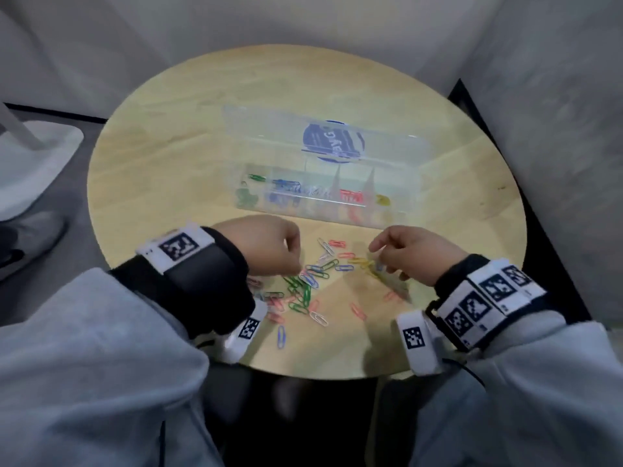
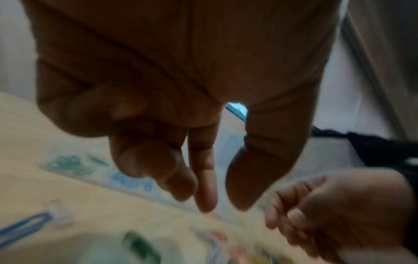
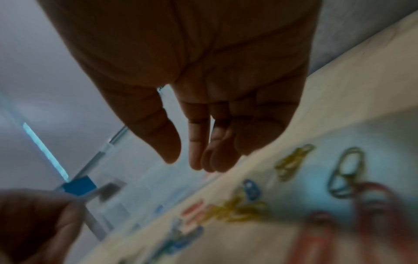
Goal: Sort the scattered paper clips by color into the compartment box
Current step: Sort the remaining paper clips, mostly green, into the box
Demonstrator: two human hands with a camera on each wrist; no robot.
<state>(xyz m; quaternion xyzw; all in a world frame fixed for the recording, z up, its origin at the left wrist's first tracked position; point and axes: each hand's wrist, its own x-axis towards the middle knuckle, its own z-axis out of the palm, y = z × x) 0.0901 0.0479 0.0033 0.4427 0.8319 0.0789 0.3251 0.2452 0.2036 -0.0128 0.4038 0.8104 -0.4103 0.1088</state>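
Clips lie scattered on near table between both hands, box just beyond; left hand nearer the pile, right hand by yellow ones, all fingers loose, holding nothing.

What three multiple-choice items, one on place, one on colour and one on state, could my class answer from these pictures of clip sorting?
1. Where does the box stand relative to the loose clips?
A. Beyond them, farther from the person
B. Between them and the person
C. On the floor

2. What colour are the clips in the box's leftmost compartment?
A. Red
B. Green
C. Yellow

3. What is the state of the box's lid?
A. Shut
B. Open, folded back
C. Removed, lying on the floor

Answers:
1 A: the head view shows the box past the pile, with both hands near the pile.
2 B: green clips lie at the left end.
3 B: the clear lid stands behind the open compartments.
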